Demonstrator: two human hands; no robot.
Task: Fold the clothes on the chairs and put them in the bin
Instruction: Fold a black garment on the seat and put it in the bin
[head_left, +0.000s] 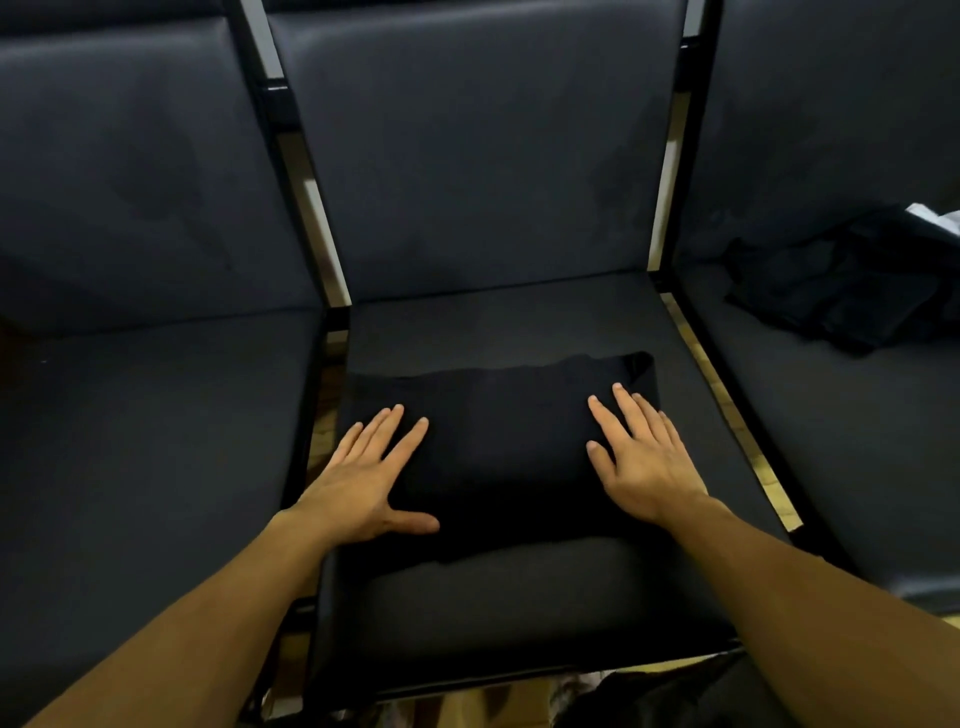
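A black garment (498, 457), folded into a flat rectangle, lies on the seat of the middle chair (519, 322). My left hand (371, 475) presses flat on its left end with straight, spread fingers. On the right end my right hand (641, 452) lies flat too, fingers straight and pointing away from me. Neither hand grips the cloth. A second dark garment (841, 280) sits crumpled on the right chair's seat. No bin is in view.
Three dark padded chairs stand side by side; the left chair (156, 415) has a bare seat. Black metal frames (306, 218) separate the seats, with wooden floor showing through the gaps. Something white (935, 215) peeks out behind the crumpled garment.
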